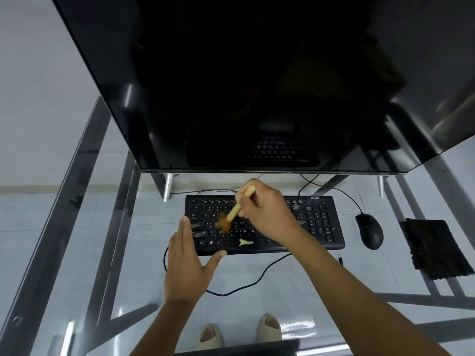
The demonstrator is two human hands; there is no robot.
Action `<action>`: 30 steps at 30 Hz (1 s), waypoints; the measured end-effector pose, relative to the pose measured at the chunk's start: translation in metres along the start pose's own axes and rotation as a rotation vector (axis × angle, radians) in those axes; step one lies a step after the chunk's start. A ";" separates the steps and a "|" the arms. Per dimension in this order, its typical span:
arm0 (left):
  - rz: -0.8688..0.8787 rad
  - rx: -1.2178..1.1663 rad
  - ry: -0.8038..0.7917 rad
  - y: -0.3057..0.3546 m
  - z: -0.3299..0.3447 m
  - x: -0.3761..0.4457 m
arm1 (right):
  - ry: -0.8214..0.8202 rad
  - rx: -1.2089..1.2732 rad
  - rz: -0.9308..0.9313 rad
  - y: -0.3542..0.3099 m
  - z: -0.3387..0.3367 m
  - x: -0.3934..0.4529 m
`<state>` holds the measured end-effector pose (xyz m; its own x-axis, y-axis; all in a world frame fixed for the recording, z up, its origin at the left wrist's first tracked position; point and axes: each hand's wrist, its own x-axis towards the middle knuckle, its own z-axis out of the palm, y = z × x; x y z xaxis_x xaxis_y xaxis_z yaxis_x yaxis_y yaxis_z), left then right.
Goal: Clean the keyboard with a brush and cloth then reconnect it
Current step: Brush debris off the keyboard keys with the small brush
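Note:
A black keyboard (318,222) lies on the glass desk below the monitor. My right hand (267,209) grips a wooden-handled brush (237,209) whose blurred brown bristles touch the keys left of centre. My left hand (187,258) rests flat against the keyboard's left end, thumb along its front edge, fingers apart. A pale bit of debris (246,242) lies on the space bar, and grey smudges mark several keys. A black cloth (431,247) lies crumpled at the right. The keyboard's cable (259,277) loops loose on the desk in front.
A large dark monitor (257,86) overhangs the back of the glass desk (77,253). A black mouse (370,231) sits between keyboard and cloth, its wire running behind the monitor. Through the glass I see the metal frame and my feet in pale sandals (270,328).

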<state>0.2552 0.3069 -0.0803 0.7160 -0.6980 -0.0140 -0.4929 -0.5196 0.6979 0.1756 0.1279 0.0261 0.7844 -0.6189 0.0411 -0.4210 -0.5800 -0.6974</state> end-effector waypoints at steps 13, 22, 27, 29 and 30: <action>-0.032 -0.045 -0.012 0.001 -0.001 -0.001 | -0.143 0.353 0.228 -0.026 0.030 -0.043; -0.025 0.000 0.007 0.000 0.000 -0.001 | 0.134 0.224 0.160 0.010 -0.012 -0.017; -0.028 0.020 0.005 0.001 0.000 -0.002 | 0.189 -0.025 0.164 0.027 -0.027 -0.001; -0.024 0.030 0.009 0.000 -0.001 -0.001 | 0.249 0.041 0.142 0.024 -0.031 0.000; -0.022 0.033 0.010 0.000 0.000 -0.001 | 0.191 0.155 0.177 0.021 -0.030 -0.003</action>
<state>0.2548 0.3076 -0.0802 0.7320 -0.6809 -0.0219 -0.4925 -0.5511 0.6736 0.1511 0.1018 0.0332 0.5991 -0.8000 0.0325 -0.4573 -0.3752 -0.8063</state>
